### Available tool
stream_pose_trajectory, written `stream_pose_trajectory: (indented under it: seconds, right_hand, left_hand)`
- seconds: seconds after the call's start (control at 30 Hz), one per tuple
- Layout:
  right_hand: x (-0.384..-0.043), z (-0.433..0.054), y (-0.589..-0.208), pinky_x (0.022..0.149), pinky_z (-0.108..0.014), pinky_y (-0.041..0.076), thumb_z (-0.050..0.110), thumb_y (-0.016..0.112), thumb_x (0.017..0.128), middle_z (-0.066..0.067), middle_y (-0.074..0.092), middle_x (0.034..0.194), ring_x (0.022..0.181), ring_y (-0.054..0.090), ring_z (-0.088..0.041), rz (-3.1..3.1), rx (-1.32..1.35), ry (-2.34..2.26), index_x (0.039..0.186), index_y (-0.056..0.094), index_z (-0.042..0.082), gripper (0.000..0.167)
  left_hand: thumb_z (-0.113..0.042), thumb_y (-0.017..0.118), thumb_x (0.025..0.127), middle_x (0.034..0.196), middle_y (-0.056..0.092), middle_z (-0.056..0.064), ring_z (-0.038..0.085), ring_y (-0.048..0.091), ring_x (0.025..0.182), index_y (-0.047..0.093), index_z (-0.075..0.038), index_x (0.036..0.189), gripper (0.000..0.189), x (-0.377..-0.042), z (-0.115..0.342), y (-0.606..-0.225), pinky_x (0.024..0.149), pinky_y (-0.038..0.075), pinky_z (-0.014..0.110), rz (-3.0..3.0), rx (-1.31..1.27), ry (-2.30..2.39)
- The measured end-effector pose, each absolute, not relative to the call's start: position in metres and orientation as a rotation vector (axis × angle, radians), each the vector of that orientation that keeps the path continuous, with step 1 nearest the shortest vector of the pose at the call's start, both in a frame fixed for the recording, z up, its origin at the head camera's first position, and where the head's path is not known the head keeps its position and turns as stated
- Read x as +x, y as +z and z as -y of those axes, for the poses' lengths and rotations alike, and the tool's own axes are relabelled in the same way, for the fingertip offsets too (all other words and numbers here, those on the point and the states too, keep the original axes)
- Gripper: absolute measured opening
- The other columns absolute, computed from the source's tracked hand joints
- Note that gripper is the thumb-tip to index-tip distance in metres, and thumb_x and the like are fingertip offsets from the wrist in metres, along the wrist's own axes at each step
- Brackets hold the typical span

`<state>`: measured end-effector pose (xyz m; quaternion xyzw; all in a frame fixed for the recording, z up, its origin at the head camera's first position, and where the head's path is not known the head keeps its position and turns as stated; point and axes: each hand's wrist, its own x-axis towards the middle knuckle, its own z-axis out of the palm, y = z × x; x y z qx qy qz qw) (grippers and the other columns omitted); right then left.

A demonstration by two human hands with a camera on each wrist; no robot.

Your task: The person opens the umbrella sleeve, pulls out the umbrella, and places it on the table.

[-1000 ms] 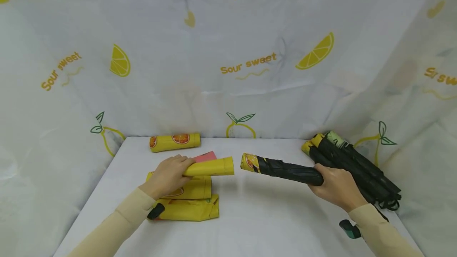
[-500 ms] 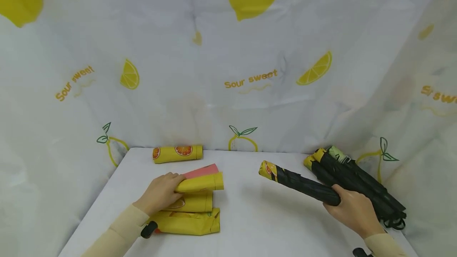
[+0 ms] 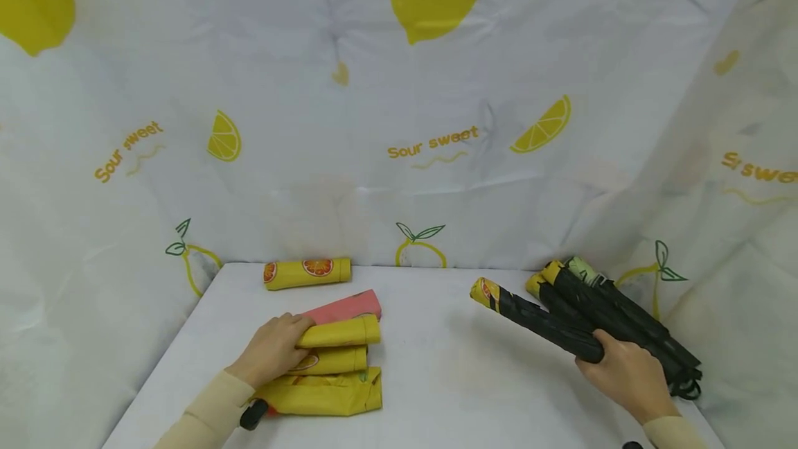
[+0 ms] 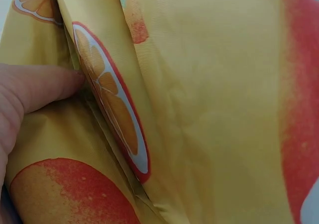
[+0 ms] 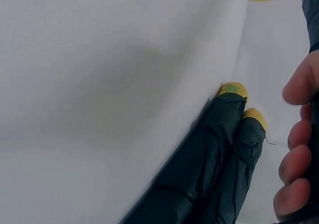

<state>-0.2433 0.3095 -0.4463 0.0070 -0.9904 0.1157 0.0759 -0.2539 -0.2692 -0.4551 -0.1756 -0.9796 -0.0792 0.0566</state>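
My left hand [image 3: 269, 350] grips the left end of a rolled yellow cloth [image 3: 349, 332] in the head view. This roll lies just behind another yellow roll [image 3: 339, 360] and a looser yellow bundle [image 3: 330, 393]. Up close in the left wrist view, the thumb [image 4: 45, 84] presses into yellow fabric printed with orange slices [image 4: 112, 94]. A pink roll [image 3: 346, 306] lies just beyond that hand. With curled fingers, my right hand [image 3: 630, 373] holds a slim black roll [image 3: 542, 321] by its near end; its yellow printed tip points up and left.
Several black rolls with yellow or green ends [image 3: 623, 317] lie slanted at the table's right side, close by the right hand. Another yellow roll [image 3: 308, 274] lies at the back left. A white curtain with lemon prints [image 3: 299, 179] hangs behind the white table [image 3: 436, 380].
My left hand has lowered the yellow roll toward the others and moved it left, showing more of the pink roll. My right hand has carried the black roll rightward and toward me, tilting it more.
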Motion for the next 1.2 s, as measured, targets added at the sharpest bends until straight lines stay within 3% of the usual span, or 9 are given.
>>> stream_pose_trajectory:
  seconds: [0.33,0.53,0.67,0.93,1.03,1.2]
  right_hand:
    - [-0.248,-0.326,-0.455,0.055,-0.052,0.051,0.036,0.072,0.081,-0.024,0.067,0.075,0.059,0.059,-0.030,3.112,-0.214,0.374,0.110,0.060,-0.010,0.055]
    - [-0.247,-0.333,-0.463,0.060,-0.056,0.053,0.044,0.072,0.084,-0.037,0.066,0.090,0.066,0.064,-0.037,3.160,-0.300,0.385,0.117,0.056,-0.017,0.071]
    - [-0.245,-0.338,-0.469,0.059,-0.056,0.054,0.046,0.071,0.088,-0.037,0.066,0.090,0.066,0.065,-0.040,3.110,-0.280,0.393,0.113,0.056,-0.018,0.071]
    - [-0.242,-0.342,-0.488,0.068,-0.065,0.050,0.046,0.069,0.092,-0.040,0.051,0.132,0.087,0.063,-0.058,3.098,-0.234,0.458,0.138,0.040,-0.006,0.076]
    - [-0.241,-0.338,-0.493,0.065,-0.066,0.048,0.040,0.075,0.088,-0.038,0.052,0.126,0.092,0.059,-0.053,3.013,-0.245,0.422,0.132,0.047,-0.004,0.068]
    - [-0.242,-0.335,-0.499,0.073,-0.064,0.044,0.031,0.085,0.076,-0.036,0.054,0.109,0.098,0.049,-0.052,2.861,-0.176,0.249,0.114,0.060,-0.008,0.060]
  left_hand:
    - [-0.030,0.085,0.081,0.102,0.066,-0.002,0.016,0.054,0.090,0.065,-0.013,0.115,0.042,-0.253,0.273,-0.457,0.081,0.050,0.040,2.962,-0.531,-0.248]
    - [-0.041,0.082,0.083,0.126,0.060,0.007,0.029,0.054,0.120,0.051,-0.009,0.141,0.072,-0.246,0.275,-0.452,0.103,0.046,0.053,2.956,-0.578,-0.299]
    - [-0.037,0.080,0.086,0.139,0.053,0.015,0.036,0.049,0.129,0.037,-0.006,0.152,0.085,-0.243,0.278,-0.440,0.107,0.043,0.060,2.897,-0.554,-0.334]
    - [-0.032,0.077,0.087,0.149,0.046,0.021,0.040,0.045,0.133,0.030,-0.001,0.154,0.087,-0.237,0.291,-0.418,0.108,0.039,0.064,2.811,-0.417,-0.490]
    - [-0.029,0.076,0.088,0.150,0.044,0.021,0.040,0.043,0.135,0.030,0.001,0.153,0.085,-0.234,0.296,-0.416,0.111,0.037,0.064,2.793,-0.405,-0.539]
    - [-0.026,0.074,0.090,0.150,0.045,0.021,0.040,0.043,0.135,0.032,0.002,0.152,0.081,-0.232,0.300,-0.414,0.113,0.035,0.062,2.779,-0.407,-0.593]
